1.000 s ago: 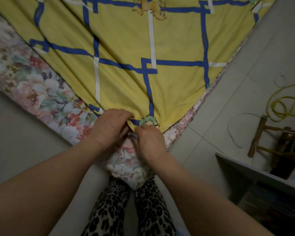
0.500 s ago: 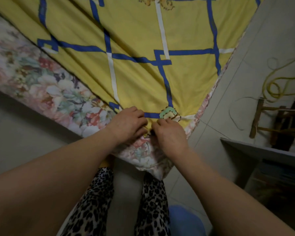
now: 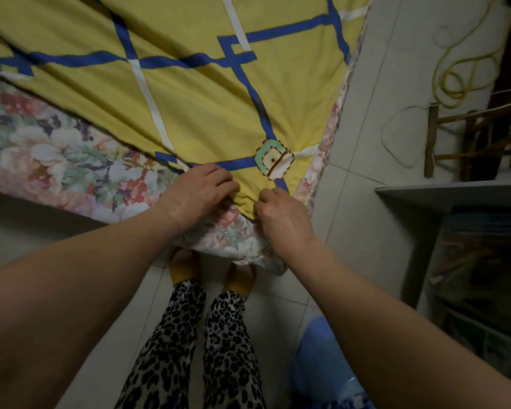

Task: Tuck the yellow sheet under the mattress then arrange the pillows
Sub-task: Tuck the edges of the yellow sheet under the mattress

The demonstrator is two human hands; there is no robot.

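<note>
Nearest, below both hands, the person's feet stand on the tiled floor (image 3: pixel 363 160) tight against the corner of the mattress (image 3: pixel 71 169), which puts the body square to the point where the two sides meet. The left hand (image 3: pixel 199 191) lies on that corner with its fingers curled down onto the cloth, pressing the point of the yellow sheet (image 3: pixel 189 93) against the flowered side, seemingly to hold it in place. Just beside it, the right hand (image 3: pixel 283 215) is closed, fingertips pinched on the sheet's lowest fold, likely gathering slack to push it under. The sheet's tip lies between the two hands and stops well short of the mattress's bottom edge, so the tuck looks not yet done at this corner. Beyond the hands the sheet spreads flat across the bed, its edge running away to the left with flowered mattress still bare beneath it. Right of the right hand, open floor gives room to step along that side; farther right a grey shelf (image 3: pixel 452 191) and a wooden stool (image 3: pixel 469 137) narrow it. No pillows are in view.
</note>
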